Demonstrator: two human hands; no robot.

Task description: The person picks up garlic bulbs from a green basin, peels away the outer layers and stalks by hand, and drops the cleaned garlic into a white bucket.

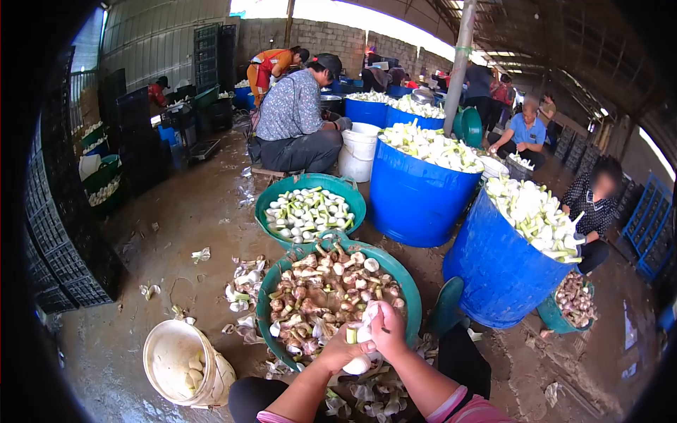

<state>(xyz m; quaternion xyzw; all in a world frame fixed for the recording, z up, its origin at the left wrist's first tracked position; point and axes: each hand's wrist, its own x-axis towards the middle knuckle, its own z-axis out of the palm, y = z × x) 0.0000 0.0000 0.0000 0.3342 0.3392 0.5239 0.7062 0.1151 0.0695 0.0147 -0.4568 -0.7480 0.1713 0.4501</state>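
Above the near green basin, my two hands meet close together. My left hand is wrapped round a garlic bulb; its white head hangs below the fingers and a cut green stem shows above. My right hand is closed against the bulb's upper part, with pale skin and a small dark piece at its fingers; what exactly it grips is partly hidden. Unpeeled brownish garlic fills the basin, mixed with loose skins.
Behind it, another green basin holds peeled garlic. Blue barrels heaped with garlic stand ahead and right. A white bucket is at the left, peelings litter the wet floor, and black crates are stacked. Several co-workers sit nearby.
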